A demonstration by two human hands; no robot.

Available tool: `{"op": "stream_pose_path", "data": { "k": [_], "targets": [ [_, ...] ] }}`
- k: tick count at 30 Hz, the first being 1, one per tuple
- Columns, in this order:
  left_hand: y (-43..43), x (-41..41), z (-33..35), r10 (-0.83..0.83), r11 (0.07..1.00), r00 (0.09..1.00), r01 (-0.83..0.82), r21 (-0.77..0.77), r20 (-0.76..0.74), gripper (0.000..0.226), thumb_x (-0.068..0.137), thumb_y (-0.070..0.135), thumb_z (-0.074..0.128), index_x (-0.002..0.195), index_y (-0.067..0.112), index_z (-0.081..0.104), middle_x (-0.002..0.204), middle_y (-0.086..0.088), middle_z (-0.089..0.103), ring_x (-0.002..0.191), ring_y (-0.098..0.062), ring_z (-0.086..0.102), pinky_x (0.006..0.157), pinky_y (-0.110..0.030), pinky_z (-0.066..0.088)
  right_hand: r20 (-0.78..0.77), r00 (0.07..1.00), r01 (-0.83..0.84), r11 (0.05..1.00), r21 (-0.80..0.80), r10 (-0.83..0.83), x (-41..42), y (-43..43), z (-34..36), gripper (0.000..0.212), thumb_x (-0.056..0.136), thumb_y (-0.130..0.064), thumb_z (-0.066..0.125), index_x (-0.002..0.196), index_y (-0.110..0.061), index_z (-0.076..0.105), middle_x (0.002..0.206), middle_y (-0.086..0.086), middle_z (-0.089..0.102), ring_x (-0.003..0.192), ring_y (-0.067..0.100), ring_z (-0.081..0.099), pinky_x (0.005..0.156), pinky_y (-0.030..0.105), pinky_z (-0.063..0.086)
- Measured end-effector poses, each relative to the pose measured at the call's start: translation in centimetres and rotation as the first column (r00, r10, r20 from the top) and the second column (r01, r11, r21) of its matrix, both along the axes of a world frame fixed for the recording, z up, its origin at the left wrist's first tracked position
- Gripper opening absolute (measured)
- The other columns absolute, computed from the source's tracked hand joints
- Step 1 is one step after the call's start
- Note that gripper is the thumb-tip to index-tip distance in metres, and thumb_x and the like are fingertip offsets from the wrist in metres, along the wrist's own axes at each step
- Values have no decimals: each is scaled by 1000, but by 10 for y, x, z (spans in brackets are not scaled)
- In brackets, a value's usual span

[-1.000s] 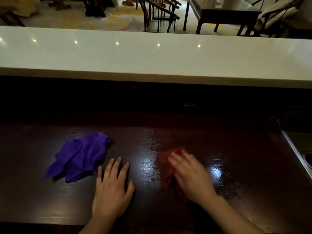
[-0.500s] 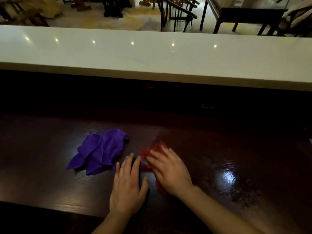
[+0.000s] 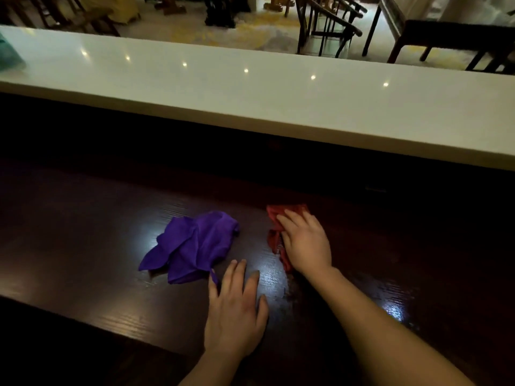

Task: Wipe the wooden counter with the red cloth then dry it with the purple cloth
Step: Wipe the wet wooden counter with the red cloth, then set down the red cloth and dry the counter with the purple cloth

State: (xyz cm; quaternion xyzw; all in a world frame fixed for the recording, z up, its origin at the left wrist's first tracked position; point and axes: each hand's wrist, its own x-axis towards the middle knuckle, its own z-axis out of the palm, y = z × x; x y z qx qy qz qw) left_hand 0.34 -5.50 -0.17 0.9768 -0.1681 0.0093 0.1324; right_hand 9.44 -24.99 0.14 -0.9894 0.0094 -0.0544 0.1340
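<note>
Counter: dark wooden counter (image 3: 83, 240), grain visible, glossy; wet sheen and bright glare patches between the 2 hands and right of the right forearm.
Red cloth: red cloth (image 3: 274, 238) bunched on the wooden counter, just right of the purple cloth but apart from it; mostly covered by the right hand, edges showing beyond the fingertips and along the thumb side.
Right hand: right hand (image 3: 305, 242) palm-down, pressed flat on the red cloth, fingers extended and close together; no curl around the fabric.
Purple cloth: purple cloth (image 3: 192, 246) crumpled loosely on the wooden counter, left of the red cloth; 1 corner trailing to the left hand's outer finger, seemingly touching.
Left hand: left hand (image 3: 237, 310) flat on the bare wood, fingers spread wide, holding nothing; nearer the body than both cloths.
Ledge: white ledge (image 3: 250, 90) beyond the wooden counter, raised, dotted with 6 small light reflections.
Background: dark chairs (image 3: 328, 26) and table (image 3: 446, 32) past the white ledge.
</note>
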Motion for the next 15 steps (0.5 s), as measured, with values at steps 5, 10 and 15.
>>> {"op": "stream_pose_path", "data": {
  "k": [5, 10, 15],
  "targets": [
    [2, 2, 1, 3, 1000, 1000, -3, 18, -15, 49, 82, 43, 50, 124, 22, 60, 139, -10, 54, 134, -25, 45, 105, -63, 36, -36, 988, -153, 987, -58, 151, 64, 46, 2, 46, 96, -36, 44, 141, -28, 45, 149, -2, 45, 142, 34, 29, 116, 45, 25],
    [3, 0, -3, -5, 1000, 1000, 5, 4, 4, 48, 81, 43, 52, 124, 23, 59, 139, -9, 54, 135, -25, 44, 107, -61, 34, -58, 967, -254, 959, -128, 249, 83, 46, 8, 49, 97, -48, 40, 143, -31, 41, 155, -4, 37, 145, 36, 21, 119, 50, 15],
    [4, 1, -3, -7, 1000, 1000, 7, -23, 2, 50, 77, 42, 54, 123, 24, 59, 141, -8, 53, 136, -24, 42, 107, -61, 35, 101, 844, -531, 847, 21, 526, 74, 86, 38, 57, 93, -53, 48, 145, -33, 40, 157, 0, 33, 146, 30, 22, 119, 45, 15]
  ]
}}
